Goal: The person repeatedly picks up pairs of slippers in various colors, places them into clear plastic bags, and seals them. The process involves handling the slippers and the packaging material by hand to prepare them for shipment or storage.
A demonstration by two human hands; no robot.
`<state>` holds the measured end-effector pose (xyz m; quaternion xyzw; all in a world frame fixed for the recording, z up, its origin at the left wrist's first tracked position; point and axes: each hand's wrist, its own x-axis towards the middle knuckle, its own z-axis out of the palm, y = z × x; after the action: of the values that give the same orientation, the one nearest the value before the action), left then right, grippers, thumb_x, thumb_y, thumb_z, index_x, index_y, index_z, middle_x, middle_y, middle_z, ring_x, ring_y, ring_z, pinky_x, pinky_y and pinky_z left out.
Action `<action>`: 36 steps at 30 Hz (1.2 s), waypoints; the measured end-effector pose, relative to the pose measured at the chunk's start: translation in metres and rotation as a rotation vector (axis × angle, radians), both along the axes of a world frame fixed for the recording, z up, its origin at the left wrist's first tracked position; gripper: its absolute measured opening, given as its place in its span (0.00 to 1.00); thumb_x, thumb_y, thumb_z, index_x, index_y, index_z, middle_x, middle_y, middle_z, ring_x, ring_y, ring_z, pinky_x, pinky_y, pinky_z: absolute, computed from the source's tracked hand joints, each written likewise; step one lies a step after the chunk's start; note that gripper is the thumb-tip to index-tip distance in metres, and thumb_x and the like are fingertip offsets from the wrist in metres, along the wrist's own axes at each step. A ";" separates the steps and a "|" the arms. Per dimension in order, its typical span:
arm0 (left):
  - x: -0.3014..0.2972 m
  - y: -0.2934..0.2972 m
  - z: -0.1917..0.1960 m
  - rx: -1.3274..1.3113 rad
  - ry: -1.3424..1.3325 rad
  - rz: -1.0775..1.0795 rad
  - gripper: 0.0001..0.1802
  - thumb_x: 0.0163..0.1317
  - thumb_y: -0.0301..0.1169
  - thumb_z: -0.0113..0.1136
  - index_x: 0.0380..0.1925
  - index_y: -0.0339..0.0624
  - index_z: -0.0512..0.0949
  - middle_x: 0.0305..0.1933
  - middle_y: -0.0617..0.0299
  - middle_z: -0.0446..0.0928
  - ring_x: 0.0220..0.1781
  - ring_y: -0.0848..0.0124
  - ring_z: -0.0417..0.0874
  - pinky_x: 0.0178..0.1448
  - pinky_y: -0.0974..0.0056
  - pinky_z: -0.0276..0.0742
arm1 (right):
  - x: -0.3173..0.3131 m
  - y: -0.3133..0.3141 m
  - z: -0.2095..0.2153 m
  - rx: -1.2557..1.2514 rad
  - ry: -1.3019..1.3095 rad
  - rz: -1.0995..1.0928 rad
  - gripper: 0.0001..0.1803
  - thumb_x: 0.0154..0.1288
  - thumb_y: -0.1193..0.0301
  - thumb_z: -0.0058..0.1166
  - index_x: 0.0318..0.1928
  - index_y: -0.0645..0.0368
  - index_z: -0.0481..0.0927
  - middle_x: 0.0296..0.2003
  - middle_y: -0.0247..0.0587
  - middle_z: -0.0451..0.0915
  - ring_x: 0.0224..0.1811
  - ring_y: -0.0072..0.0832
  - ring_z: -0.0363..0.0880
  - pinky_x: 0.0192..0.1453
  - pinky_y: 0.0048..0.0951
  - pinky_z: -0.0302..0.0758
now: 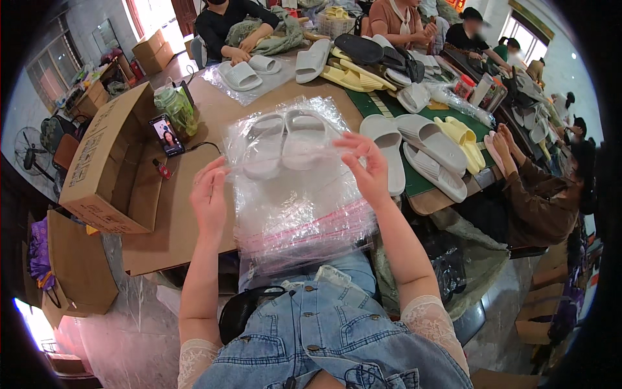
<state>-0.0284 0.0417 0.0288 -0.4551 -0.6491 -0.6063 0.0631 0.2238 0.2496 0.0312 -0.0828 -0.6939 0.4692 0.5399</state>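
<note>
The person's left hand (210,194) and right hand (368,170) held a crinkled, clear plastic bag (288,159) between them above the brown, cardboard-coloured surface (172,223). The left fingers were drawn together with the thumb, pinching one end of the film; the right thumb stood apart from the fingers at the other end, and whether they pinched it could not be told. A pair of pale grey, open-toed slippers (304,137) showed through the film, side by side, over a pile of clear plastic bags with pink edges (295,223). More pale grey slippers (431,139) lay right of the right hand, beside pale yellow slippers (462,139).
</note>
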 end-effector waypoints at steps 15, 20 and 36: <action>0.004 -0.036 -0.084 -0.225 -0.151 -0.249 0.11 0.71 0.30 0.57 0.33 0.36 0.84 0.42 0.54 0.85 0.53 0.60 0.83 0.56 0.59 0.76 | 0.037 -0.005 -0.073 -0.297 -0.534 -0.085 0.10 0.70 0.70 0.58 0.33 0.63 0.77 0.24 0.40 0.82 0.27 0.28 0.84 0.33 0.30 0.76; 0.010 -0.018 -0.085 -0.348 -0.178 -0.092 0.14 0.70 0.34 0.59 0.28 0.36 0.83 0.30 0.54 0.82 0.38 0.63 0.81 0.44 0.61 0.74 | 0.037 -0.004 -0.091 -0.002 -0.578 -0.424 0.13 0.62 0.67 0.62 0.26 0.62 0.77 0.23 0.44 0.81 0.25 0.39 0.81 0.32 0.39 0.73; 0.020 -0.008 -0.100 -0.446 -0.165 0.083 0.16 0.64 0.37 0.63 0.23 0.36 0.78 0.25 0.53 0.78 0.30 0.60 0.79 0.37 0.56 0.72 | -0.027 -0.100 -0.075 0.613 -0.684 -0.187 0.32 0.69 0.60 0.57 0.69 0.57 0.69 0.73 0.45 0.65 0.78 0.44 0.57 0.80 0.49 0.52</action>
<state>-0.0081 0.0334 -0.0714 -0.3797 -0.7880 -0.4800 -0.0675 0.1967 0.1492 -0.0439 -0.1316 -0.9282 0.1378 0.3197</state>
